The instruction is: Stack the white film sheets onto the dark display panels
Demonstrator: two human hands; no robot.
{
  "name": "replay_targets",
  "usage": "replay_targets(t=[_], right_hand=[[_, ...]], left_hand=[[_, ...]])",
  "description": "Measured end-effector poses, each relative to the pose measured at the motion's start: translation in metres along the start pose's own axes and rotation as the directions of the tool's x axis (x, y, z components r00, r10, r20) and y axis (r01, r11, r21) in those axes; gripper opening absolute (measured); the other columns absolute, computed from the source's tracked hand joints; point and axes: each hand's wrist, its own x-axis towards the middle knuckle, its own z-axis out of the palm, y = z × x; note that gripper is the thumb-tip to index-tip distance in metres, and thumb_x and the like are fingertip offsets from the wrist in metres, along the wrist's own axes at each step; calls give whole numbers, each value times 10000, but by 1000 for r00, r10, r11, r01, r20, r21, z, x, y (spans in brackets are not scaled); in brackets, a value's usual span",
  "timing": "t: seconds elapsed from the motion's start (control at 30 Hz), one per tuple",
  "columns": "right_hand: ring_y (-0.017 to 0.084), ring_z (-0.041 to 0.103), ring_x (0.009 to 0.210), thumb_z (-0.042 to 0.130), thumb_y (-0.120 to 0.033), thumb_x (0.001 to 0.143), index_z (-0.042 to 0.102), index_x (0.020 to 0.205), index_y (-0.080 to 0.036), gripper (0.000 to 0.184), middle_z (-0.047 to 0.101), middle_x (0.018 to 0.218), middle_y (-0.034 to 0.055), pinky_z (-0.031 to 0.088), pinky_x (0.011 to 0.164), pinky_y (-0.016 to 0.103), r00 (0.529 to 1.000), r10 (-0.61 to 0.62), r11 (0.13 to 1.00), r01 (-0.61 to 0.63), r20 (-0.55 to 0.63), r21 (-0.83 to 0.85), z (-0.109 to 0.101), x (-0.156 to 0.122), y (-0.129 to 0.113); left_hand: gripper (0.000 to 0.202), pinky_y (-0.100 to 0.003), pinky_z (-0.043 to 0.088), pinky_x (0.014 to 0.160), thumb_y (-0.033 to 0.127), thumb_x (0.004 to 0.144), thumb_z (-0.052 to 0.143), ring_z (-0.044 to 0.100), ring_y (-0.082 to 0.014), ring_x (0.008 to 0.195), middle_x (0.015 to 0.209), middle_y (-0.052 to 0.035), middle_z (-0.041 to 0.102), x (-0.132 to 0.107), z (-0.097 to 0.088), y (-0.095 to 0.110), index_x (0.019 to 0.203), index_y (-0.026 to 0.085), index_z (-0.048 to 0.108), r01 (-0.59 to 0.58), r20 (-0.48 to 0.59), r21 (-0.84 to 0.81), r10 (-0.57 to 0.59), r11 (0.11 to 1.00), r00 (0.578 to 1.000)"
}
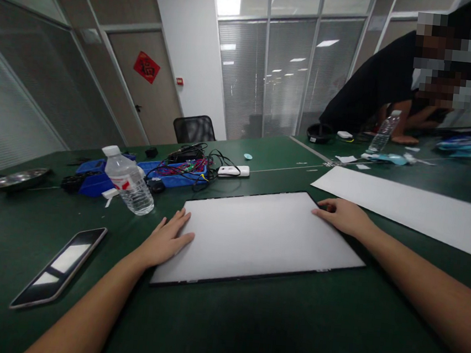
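Note:
A flat white rectangular panel (254, 239) with a thin dark border lies on the green table in front of me. At its left edge, my left hand (169, 239) rests open, fingers spread and thumb lying on the white face. My right hand (342, 215) is at the upper right edge; its thumb and bent index finger close on the border. The undersides of the fingers are hidden. Just beyond the right hand lies a long white sheet (415, 210).
A water bottle (130, 183) and a phone (60, 268) are on the left. Blue trays (172, 179) hold tangled wires, beside a white device (234, 171). Across the table a person in black (369, 81) leans over, near another bottle (385, 132). A metal pan (21, 178) sits far left.

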Motion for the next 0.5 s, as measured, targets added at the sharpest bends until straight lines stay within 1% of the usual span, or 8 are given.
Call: replay_targets(t=[0.1,0.2,0.3,0.37,0.4,0.47,0.5], right_hand=[[282,681,945,514,-747,898,743,1285,-222,692,731,1129,109,499,757,392,1000,-11,1000,11,-20,7,2,-1,-1],[284,680,945,505,-748,906,751,1259,-225,678,736,1117,104,505,766,401,999,-21,1000,21,-30,7,2,0,-2],[280,679,965,476,-731,936,752,1255,-211,669,738,1125,116,519,816,408,996,-89,996,89,-23,11,-1,5,7],[301,666,1048,476,-692,954,746,1270,-185,655,721,1189,147,518,903,436,990,-119,993,116,-76,-35,-6,10,23],[322,647,1112,487,-659,959,735,1295,-171,642,699,1247,169,507,953,459,986,-115,991,106,-122,-78,-8,13,35],[374,590,1230,522,-586,956,687,1374,-127,642,632,1371,225,471,1018,502,976,-72,986,38,-206,-164,-12,18,62],[400,567,1260,535,-566,952,658,1410,-100,665,600,1409,255,461,1023,519,976,-26,983,-15,-217,-186,-14,20,76]], left_hand=[[864,-605,163,1294,657,970,400,159,-334,1617,1735,-166,180,-1,0,2,1652,130,334,-23,-3,1,23,1000,1000],[876,-589,185,1295,668,973,405,170,-345,1613,1729,-182,186,-2,2,3,1648,114,343,-56,-24,10,56,998,998],[825,-577,189,1299,633,984,400,189,-343,1609,1729,-155,224,-1,4,3,1646,142,363,-71,-29,9,72,997,997],[788,-576,197,1298,610,988,403,209,-340,1606,1725,-132,263,-1,5,2,1641,171,381,-78,-41,1,78,997,996],[778,-577,204,1297,607,988,403,220,-340,1604,1723,-129,277,0,6,2,1637,178,391,-81,-50,-4,81,997,995],[775,-577,211,1294,614,991,392,242,-345,1600,1719,-139,295,0,6,1,1626,169,410,-80,-68,-10,79,997,995],[778,-577,214,1293,619,993,384,256,-350,1596,1717,-148,304,0,5,1,1619,159,422,-74,-73,-13,73,997,995]])
